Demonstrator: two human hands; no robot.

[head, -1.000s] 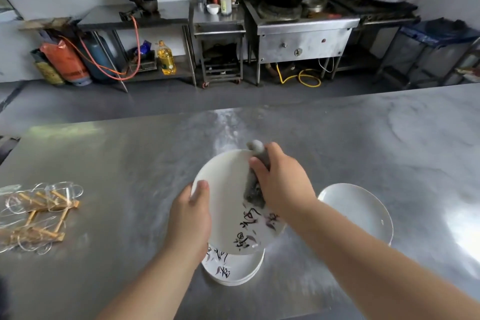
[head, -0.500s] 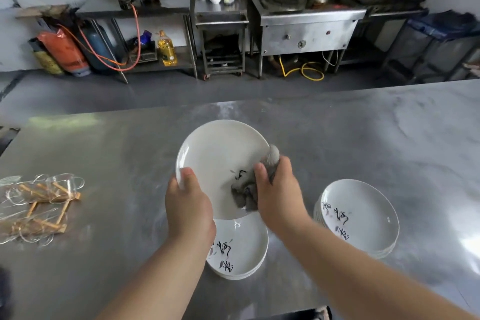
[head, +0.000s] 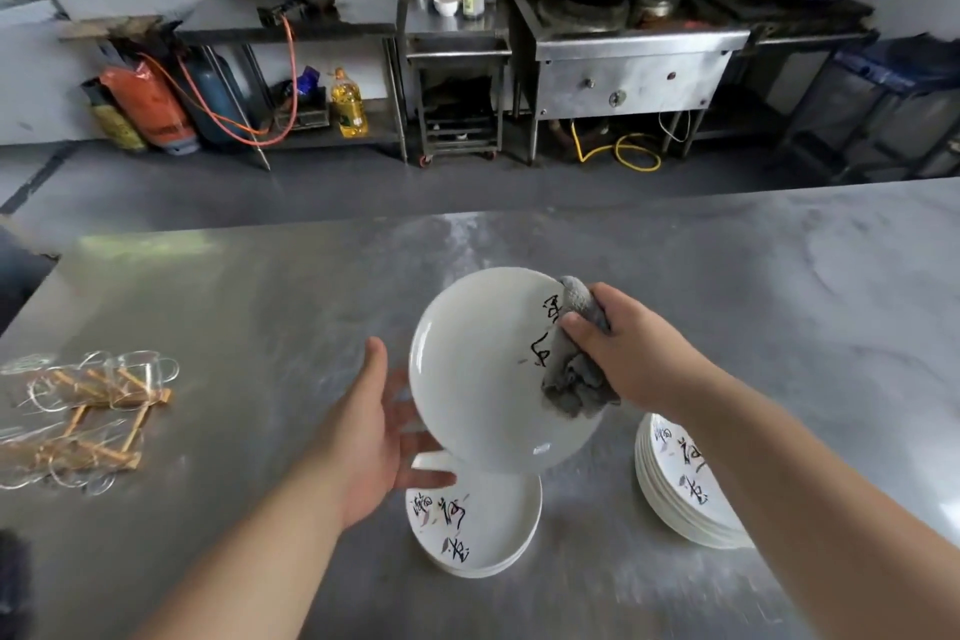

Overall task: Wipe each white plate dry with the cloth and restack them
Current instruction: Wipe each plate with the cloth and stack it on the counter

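Pinching with thumb on top and fingers curled behind, the right hand (head: 641, 353) clamps the bunched grey cloth (head: 574, 382) over the right rim of a white plate (head: 480, 374). The plate hangs tilted in the air above the table, its face turned toward the camera. It is glossy white, with black brush-stroke characters along the right side that run partly under the cloth.

The left hand (head: 371, 437) lies open, palm up and fingers spread, at the plate's lower left edge. Its fingertips are blurred, so I cannot tell whether they touch the underside.

Directly below sits the near stack (head: 480, 533) of the same marked plates. A taller right-hand stack (head: 685, 494) stands just beside it on the steel table (head: 260, 307). Clear glasses (head: 88, 411) on wooden sticks lie well apart at the left edge.

Half a second ago the left hand gripped the plate's left rim with its thumb on the face. It has since let go and spread. The plate has turned, carrying its black marks from the middle to the right rim, and the cloth has gone from the lower centre to that rim.
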